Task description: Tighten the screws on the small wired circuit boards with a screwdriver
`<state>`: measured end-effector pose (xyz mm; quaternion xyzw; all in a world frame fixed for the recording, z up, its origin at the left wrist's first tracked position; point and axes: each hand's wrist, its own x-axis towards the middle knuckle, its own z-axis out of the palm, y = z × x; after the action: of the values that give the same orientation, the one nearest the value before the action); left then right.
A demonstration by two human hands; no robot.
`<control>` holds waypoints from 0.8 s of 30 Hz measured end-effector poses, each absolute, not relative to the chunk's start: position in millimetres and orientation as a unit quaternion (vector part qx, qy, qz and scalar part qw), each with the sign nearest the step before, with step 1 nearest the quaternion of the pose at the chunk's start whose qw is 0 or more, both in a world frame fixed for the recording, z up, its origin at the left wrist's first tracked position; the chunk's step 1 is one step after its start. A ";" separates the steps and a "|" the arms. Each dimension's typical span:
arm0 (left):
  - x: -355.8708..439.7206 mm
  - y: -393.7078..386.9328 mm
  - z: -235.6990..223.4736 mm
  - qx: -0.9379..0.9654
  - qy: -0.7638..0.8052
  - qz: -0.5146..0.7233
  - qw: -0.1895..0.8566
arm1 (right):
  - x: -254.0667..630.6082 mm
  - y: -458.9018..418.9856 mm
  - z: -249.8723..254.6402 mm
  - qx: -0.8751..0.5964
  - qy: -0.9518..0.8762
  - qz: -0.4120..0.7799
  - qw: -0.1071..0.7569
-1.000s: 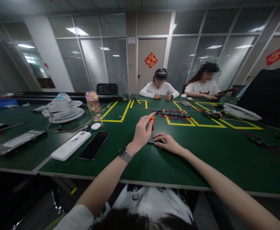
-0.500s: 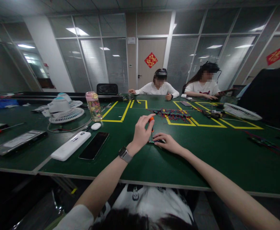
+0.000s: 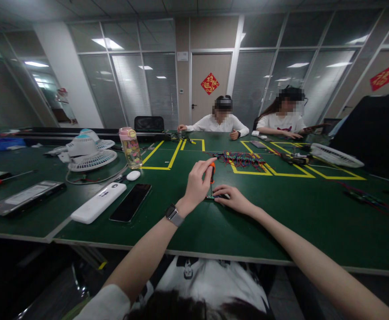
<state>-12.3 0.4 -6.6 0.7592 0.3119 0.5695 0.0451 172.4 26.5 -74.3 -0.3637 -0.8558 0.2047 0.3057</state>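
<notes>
My left hand [image 3: 197, 181] is closed around the orange-and-black handle of a screwdriver [image 3: 212, 172]. The screwdriver stands upright, its thin shaft reaching down to a small green circuit board [image 3: 210, 198] on the table. My right hand [image 3: 233, 199] lies low on the tabletop, fingers bent, gripping the right end of that board. Its fingers cover much of the board, and I cannot make out the screwdriver's tip. Beyond my hands is a pile of small green boards with red and blue wires [image 3: 244, 161].
Left of my hands lie a black phone [image 3: 130, 202], a white power bank [image 3: 99, 203] and a white earbud case [image 3: 133, 176]. A pink-lidded bottle [image 3: 130, 149] and white fans [image 3: 92, 153] stand behind. More wired boards [image 3: 357, 195] lie right. Two people sit across the green table [image 3: 181, 235].
My left fingers have shifted slightly on the screwdriver, and more of its orange handle shows. My right hand is still. A person has come into view behind the glass at far left.
</notes>
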 end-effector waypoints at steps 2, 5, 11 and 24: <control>-12.2 0.5 -6.5 0.760 0.312 0.569 0.044 | 172.4 26.7 -74.5 -0.364 -0.856 0.204 0.306; -11.9 0.5 -6.3 0.759 0.312 0.570 0.046 | 172.4 26.6 -74.7 -0.364 -0.856 0.204 0.306; -11.6 0.0 -6.8 0.761 0.315 0.565 0.048 | 172.5 27.0 -75.7 -0.364 -0.854 0.204 0.310; -10.9 -1.0 -6.7 0.762 0.314 0.565 0.054 | 171.9 27.2 -75.2 -0.364 -0.853 0.209 0.309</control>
<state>-10.9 -1.0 -6.7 0.7616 0.3136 0.5645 0.0542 171.9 27.2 -75.2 -0.3643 -0.8534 0.2092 0.3086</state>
